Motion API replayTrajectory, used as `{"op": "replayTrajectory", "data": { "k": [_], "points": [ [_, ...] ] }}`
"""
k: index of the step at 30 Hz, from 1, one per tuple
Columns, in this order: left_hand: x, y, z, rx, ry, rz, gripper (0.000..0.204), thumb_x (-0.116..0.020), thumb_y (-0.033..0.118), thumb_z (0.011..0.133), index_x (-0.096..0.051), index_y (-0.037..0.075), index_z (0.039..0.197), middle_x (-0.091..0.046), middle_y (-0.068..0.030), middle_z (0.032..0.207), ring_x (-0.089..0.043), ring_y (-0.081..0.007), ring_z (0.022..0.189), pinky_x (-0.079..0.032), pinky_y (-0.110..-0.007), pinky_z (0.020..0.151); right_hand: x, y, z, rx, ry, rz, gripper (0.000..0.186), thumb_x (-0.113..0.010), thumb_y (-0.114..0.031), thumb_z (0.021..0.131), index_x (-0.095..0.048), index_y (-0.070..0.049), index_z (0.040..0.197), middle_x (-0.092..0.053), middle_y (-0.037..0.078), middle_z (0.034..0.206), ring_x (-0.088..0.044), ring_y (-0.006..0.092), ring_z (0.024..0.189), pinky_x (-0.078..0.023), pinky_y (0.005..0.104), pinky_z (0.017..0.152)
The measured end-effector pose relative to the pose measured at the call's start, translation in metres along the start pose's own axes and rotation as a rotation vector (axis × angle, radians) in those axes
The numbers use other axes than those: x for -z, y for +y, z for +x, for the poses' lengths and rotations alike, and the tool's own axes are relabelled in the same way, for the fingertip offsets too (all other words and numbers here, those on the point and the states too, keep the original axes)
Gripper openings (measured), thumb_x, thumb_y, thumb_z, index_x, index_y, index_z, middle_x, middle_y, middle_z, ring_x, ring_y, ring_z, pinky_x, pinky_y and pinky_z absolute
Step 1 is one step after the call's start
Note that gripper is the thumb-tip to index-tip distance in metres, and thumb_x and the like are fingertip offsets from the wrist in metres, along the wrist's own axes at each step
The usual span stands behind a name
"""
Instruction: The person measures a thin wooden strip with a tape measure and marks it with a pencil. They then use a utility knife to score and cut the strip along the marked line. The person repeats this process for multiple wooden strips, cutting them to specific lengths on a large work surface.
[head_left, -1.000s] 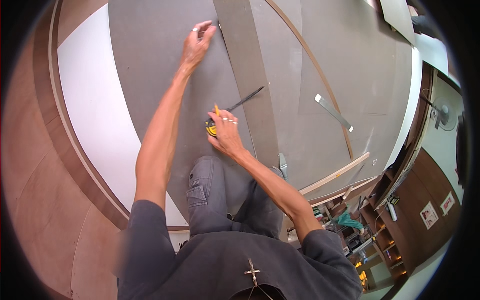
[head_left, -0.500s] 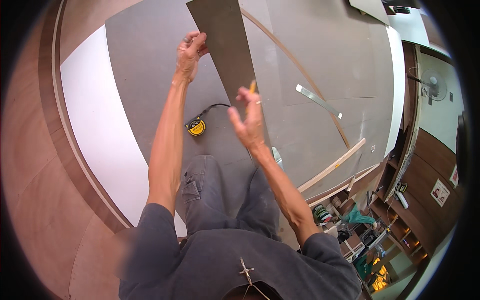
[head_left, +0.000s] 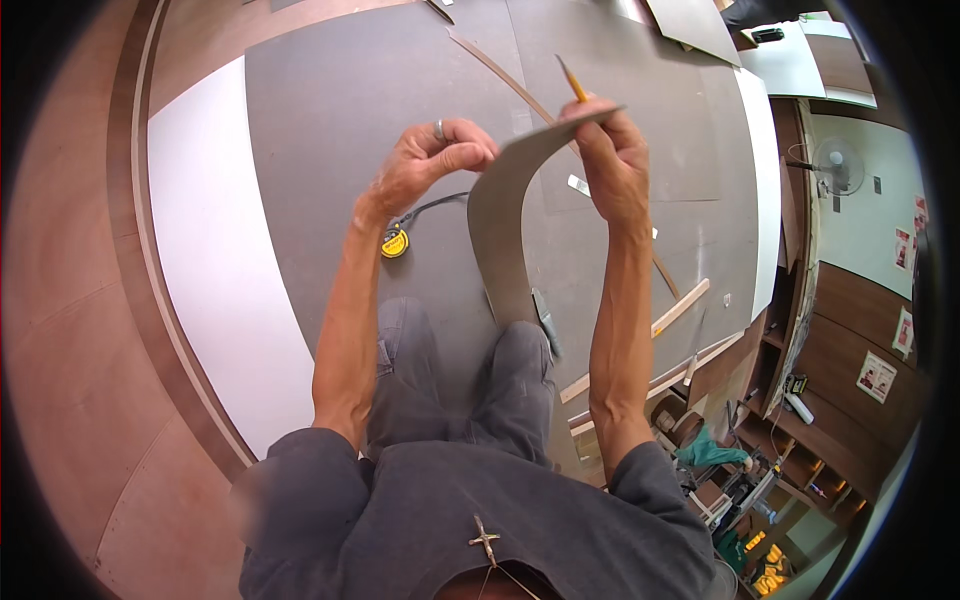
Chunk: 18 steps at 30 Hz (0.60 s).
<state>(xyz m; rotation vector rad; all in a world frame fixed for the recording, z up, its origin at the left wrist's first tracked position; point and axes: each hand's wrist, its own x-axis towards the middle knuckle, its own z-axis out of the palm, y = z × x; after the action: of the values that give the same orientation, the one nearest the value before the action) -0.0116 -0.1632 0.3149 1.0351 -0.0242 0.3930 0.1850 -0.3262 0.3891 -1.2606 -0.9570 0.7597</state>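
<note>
"Pinched between thumb and fingers, the far end of a long, thin, flexible grey-brown strip (head_left: 505, 205) is held by the right hand (head_left: 618, 165). How does that arm stand?"

"It reaches forward on the right, forearm nearly straight ahead, hand raised above the wide, flat grey-brown board (head_left: 345, 140). The fingers curl inward toward the left, and a slim yellow pencil (head_left: 575, 85) juts from among them toward the far side."

"And the left hand (head_left: 430, 165)?"

"Its forearm reaches forward too, with the hand angled to the right. Thumb and index finger are drawn together at the strip's left edge; I cannot tell whether they grip it or only touch it."

"Where does the strip run?"

"It arches up between the hands, its far end bent over to the right, and drops toward the near side, beside the right knee (head_left: 525, 345) in dark grey trousers."

"What lies about?"

"A rounded yellow-and-black tape measure (head_left: 395, 242), on the board just beside the left wrist. Right of the strip's near part is a flat, silvery metal blade (head_left: 546, 322); a pale, straight wooden batten (head_left: 682, 307) passes beneath the right forearm."
</note>
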Motion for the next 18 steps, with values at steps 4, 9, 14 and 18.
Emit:
{"op": "replayTrajectory", "data": {
  "k": [4,9,14,18],
  "points": [
    [-0.06,0.019,-0.032,-0.095,-0.021,0.167,0.023,-0.084,0.007,0.087,-0.076,0.004,0.109,-0.076,-0.0082,0.107,-0.072,-0.0196,0.104,-0.058,-0.036,0.099,0.004,-0.03,-0.043,0.171,-0.061,0.093,0.008,-0.066,-0.012,0.103,-0.067,-0.005,0.105,-0.064,0.006,0.102,-0.056,0.0175,0.096,-0.044,0.0323,0.091],
    [-0.129,0.02,-0.065,-0.118,-0.068,0.139,0.015,-0.083,-0.003,0.083,-0.078,0.005,0.094,-0.075,-0.0094,0.106,-0.072,-0.0239,0.107,-0.06,-0.039,0.096,0.004,-0.091,-0.117,0.297,-0.083,0.124,0.007,-0.068,-0.014,0.101,-0.066,-0.009,0.098,-0.064,0.007,0.096,-0.057,0.02,0.094,-0.044,0.0415,0.096],
    [-0.183,0.041,-0.108,-0.119,-0.221,0.215,0.015,-0.085,-0.002,0.079,-0.077,0.008,0.086,-0.074,-0.006,0.102,-0.072,-0.0257,0.11,-0.059,-0.041,0.095,-0.008,-0.123,-0.189,0.308,-0.102,0.196,0.017,-0.074,-0.02,0.096,-0.066,-0.015,0.082,-0.064,0.005,0.083,-0.055,0.018,0.08,-0.043,0.0401,0.086],
    [-0.217,0.051,-0.134,-0.1,-0.336,0.217,0.014,-0.086,0.002,0.079,-0.075,0.009,0.084,-0.071,-0.0041,0.099,-0.069,-0.0243,0.11,-0.055,-0.041,0.096,-0.02,-0.149,-0.236,0.331,-0.111,0.212,0.018,-0.075,-0.019,0.092,-0.065,-0.014,0.077,-0.062,0.005,0.077,-0.055,0.0178,0.077,-0.043,0.0402,0.086]
  ]
}}
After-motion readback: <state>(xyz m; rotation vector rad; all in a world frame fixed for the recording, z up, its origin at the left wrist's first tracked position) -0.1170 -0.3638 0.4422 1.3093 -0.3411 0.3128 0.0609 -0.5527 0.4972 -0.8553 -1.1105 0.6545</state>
